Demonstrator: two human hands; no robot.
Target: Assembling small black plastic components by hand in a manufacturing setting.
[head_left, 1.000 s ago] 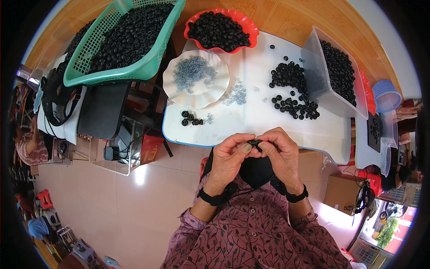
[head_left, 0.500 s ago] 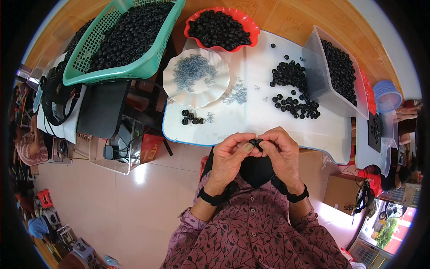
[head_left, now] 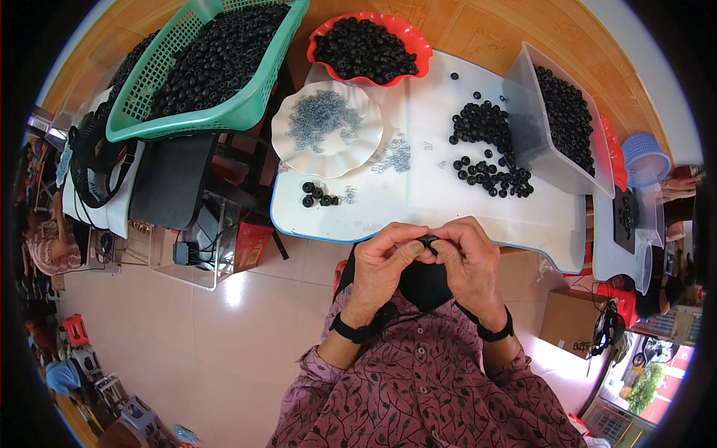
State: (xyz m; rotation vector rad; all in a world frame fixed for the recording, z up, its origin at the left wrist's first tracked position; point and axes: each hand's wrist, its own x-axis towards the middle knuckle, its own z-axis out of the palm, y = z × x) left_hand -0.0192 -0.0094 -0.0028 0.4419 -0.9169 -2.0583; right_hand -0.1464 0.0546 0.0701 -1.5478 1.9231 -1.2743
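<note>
Between my fingertips, just off the table's front edge, is a small black round part (head_left: 428, 241), mostly covered by the thumbs. My left hand (head_left: 385, 257) pinches it from one side and my right hand (head_left: 470, 257) from the other. Whether it is one piece or two pressed together I cannot tell. Ahead, a small group of black round parts (head_left: 321, 196) lies beside a few tiny clear pieces (head_left: 349, 195). A larger cluster of the black parts (head_left: 482, 123) spreads over the right half of the white table (head_left: 426, 213).
A white scalloped plate (head_left: 287, 153) holds tiny clear pieces, with more spilled beside it. Black parts fill a red bowl (head_left: 426, 63), a clear plastic bin (head_left: 541, 160) and a green basket (head_left: 194, 123). A cardboard box (head_left: 564, 321) stands on the floor at right.
My right fingers have shifted and closed in a little, so the black part is more covered. Both hands stay in nearly the same place.
</note>
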